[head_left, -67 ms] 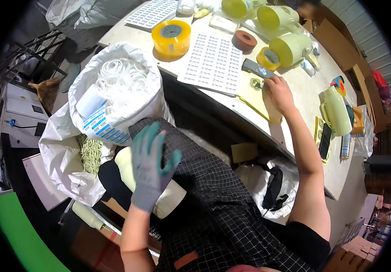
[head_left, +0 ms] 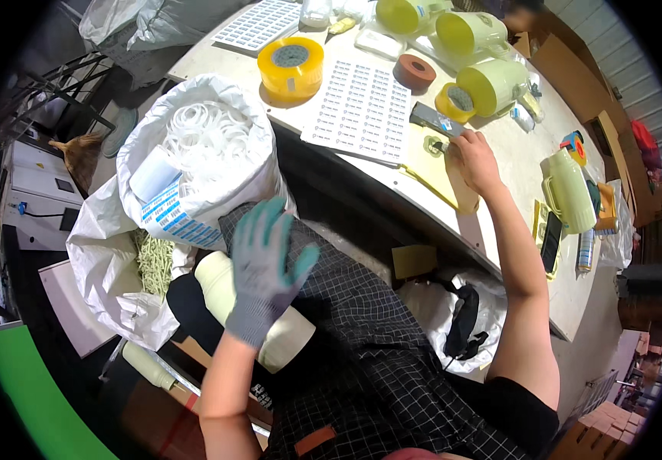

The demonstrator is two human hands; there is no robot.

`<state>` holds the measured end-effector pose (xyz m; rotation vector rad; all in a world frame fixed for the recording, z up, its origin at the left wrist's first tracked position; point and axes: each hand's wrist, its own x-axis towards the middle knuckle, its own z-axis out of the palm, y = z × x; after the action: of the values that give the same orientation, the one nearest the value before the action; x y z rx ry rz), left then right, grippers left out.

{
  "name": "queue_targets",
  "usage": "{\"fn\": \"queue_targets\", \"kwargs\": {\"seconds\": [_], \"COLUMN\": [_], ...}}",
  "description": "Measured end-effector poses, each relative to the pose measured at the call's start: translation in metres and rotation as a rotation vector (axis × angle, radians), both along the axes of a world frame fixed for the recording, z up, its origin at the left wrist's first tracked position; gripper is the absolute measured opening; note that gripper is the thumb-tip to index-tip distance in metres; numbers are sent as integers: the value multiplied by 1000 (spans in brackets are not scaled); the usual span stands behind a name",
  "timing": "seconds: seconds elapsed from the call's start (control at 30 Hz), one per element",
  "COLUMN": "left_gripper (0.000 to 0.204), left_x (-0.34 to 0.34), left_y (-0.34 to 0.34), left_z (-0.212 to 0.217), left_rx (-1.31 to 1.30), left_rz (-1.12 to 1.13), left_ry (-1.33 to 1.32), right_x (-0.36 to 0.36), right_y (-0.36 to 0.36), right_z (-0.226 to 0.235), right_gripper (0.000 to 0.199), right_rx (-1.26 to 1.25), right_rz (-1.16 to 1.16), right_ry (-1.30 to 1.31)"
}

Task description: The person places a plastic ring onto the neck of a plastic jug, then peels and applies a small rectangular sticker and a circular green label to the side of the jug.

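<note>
While the gloved left hand [head_left: 266,268] hovers with fingers spread and released above a pale cylinder [head_left: 258,318] on the lap, the bare right hand [head_left: 475,159] grasps a small clear packet [head_left: 444,125] (glossy, flat) near the desk's [head_left: 500,230] front edge, beside a yellow sheet [head_left: 434,165].

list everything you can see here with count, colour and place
tape rolls: two yellow, one brown, on the table
label sheets: two, white, on the table
jugs: four, pale yellow-green, far and right side of the table
phone: one, black, by the right jug
table: one, beige
bag of rings: one, white, left of the table
cylinder: one, cream, on the lap
black bag: one, under the table
left hand: grey-green glove, open, over the cylinder
right hand: bare, on the table at a small label piece
</note>
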<state>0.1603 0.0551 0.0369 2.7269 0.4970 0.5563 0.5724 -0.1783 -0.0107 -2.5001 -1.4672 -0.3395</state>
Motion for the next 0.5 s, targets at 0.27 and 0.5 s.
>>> {"fn": "queue_targets", "kwargs": {"seconds": [0.27,0.5], "left_gripper": [83,81], "left_x": [186,213], "left_y": [25,22], "left_z": [-76,-108], "left_rx": [177,149], "left_rz": [-237,-237], "left_ry": [23,102], "right_x": [-2,16], "right_y": [89,226], "right_z": [-8,-36], "right_gripper": [27,25], "right_rx": [484,361], "right_rz": [14,-64], "right_ry": [235,139]}}
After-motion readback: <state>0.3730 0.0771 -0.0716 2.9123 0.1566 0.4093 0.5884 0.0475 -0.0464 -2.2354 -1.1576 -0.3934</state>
